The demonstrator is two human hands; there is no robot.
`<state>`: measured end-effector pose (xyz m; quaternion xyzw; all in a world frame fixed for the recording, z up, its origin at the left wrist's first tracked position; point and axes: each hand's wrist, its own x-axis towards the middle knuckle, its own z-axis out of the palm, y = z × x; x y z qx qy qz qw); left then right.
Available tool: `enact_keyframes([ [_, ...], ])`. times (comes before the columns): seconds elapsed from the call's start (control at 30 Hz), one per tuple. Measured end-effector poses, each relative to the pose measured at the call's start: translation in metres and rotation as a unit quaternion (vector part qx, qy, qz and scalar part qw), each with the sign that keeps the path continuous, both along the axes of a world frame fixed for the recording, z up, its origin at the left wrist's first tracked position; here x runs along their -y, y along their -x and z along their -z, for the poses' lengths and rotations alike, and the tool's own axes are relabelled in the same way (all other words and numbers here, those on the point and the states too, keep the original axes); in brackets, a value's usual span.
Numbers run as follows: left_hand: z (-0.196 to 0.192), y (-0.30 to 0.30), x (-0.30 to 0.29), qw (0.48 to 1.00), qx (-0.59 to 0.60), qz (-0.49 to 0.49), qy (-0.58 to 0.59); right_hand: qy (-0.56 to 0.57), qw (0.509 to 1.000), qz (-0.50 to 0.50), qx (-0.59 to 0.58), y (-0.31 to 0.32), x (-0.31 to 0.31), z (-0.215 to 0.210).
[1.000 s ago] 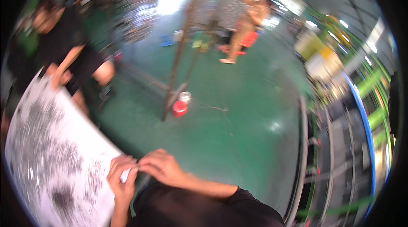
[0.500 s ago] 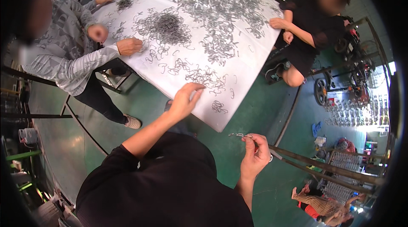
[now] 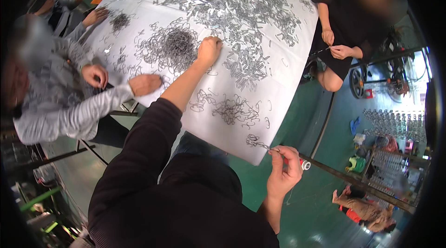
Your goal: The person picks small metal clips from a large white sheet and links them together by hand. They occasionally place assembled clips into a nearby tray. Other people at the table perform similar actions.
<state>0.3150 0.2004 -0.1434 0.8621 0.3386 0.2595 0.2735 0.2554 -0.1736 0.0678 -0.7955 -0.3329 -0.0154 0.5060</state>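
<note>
My left hand (image 3: 209,52) reaches far across the white-covered table (image 3: 204,129), its fingers curled together between a dense pile of dark wire hooks (image 3: 179,46) and many small flat metal pieces (image 3: 246,64). Whatever it pinches, if anything, is hidden. Beyond the table's near right corner, my right hand (image 3: 284,172) pinches a thin metal hook (image 3: 264,145) between thumb and fingers, its end pointing left toward the table. Closer to me lie a loose group of wire hooks (image 3: 234,110) and a small cluster of hooks (image 3: 252,140) by the corner.
A person in a patterned grey top (image 3: 60,104) works at the left side, another person (image 3: 49,4) beyond. On the right sits a person in black (image 3: 353,25), hands together. A dark rail (image 3: 353,180) and racks of metal parts (image 3: 395,125) stand farther right.
My left hand has moved from the near hooks forward to the edge of the metal pieces. My right hand still holds the hook. The right-hand person's hands have left the table edge.
</note>
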Motion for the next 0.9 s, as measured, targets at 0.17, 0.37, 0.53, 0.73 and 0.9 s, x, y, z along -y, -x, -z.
enact_keyframes([
  [0.17,0.027,-0.027,-0.036,0.986,-0.055,0.109,-0.116,0.004,0.998,0.051,-0.024,-0.003,-0.054,-0.001],
  [0.37,0.014,-0.028,-0.06,0.954,-0.083,0.208,-0.198,-0.022,0.996,0.065,-0.048,-0.013,-0.111,0.01],
  [0.53,-0.061,-0.001,-0.024,0.943,0.042,0.113,0.31,-0.037,0.997,0.053,-0.038,-0.022,-0.141,0.015],
  [0.73,-0.163,0.063,0.043,0.826,0.201,0.17,0.498,-0.052,0.997,0.005,0.053,-0.032,-0.164,0.019],
  [0.9,-0.201,0.092,0.066,0.803,0.254,0.175,0.511,-0.063,0.993,-0.024,0.099,-0.033,-0.176,0.018],
])
